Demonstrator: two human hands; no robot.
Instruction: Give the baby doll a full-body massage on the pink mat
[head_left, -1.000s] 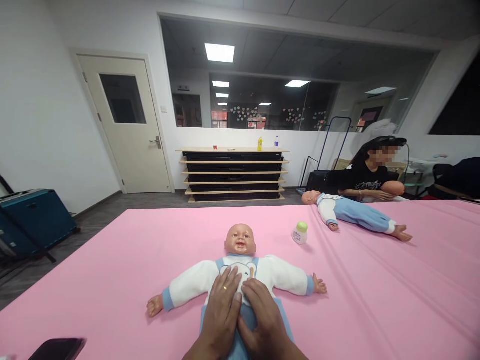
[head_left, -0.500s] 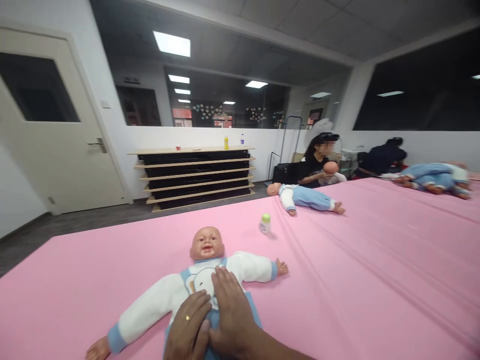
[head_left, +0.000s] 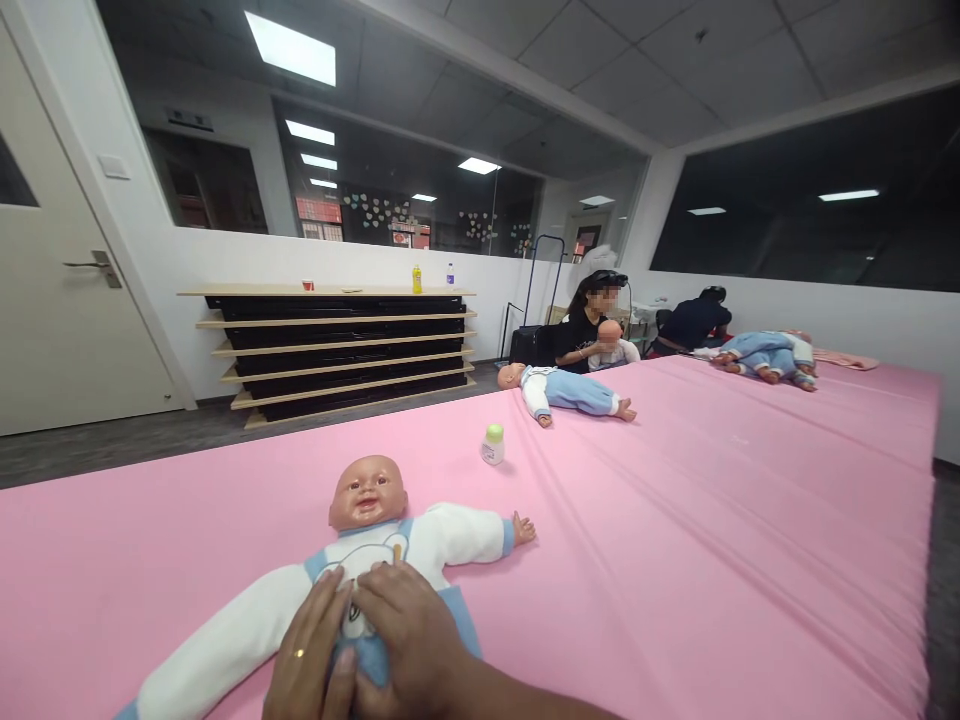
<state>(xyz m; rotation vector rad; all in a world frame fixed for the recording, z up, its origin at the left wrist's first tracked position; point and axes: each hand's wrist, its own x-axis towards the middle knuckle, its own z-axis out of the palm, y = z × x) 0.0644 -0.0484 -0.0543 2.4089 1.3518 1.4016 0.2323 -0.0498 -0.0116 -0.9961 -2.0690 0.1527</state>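
Note:
A baby doll [head_left: 367,492] in a white and light-blue outfit lies on its back on the pink-covered table [head_left: 645,560], its head away from me and its arms spread. My left hand [head_left: 307,650], with a gold ring on one finger, rests on the left side of the doll's belly. Beside it, my right hand [head_left: 416,625] lies over the belly with the fingers slightly bent. Both palms press the cloth, and part of a printed animal picture shows between them. The doll's legs are out of view.
Beyond the doll stands a small bottle [head_left: 493,445] with a green cap. A second doll [head_left: 574,388] lies farther back, and more dolls [head_left: 769,355] are heaped at the far right. One person [head_left: 581,330] holds a doll; another person [head_left: 691,320] bends over behind.
The view has turned right, so everything sits farther left. My right hand has slid down from the doll's chest to its belly, and its fingers are more bent.

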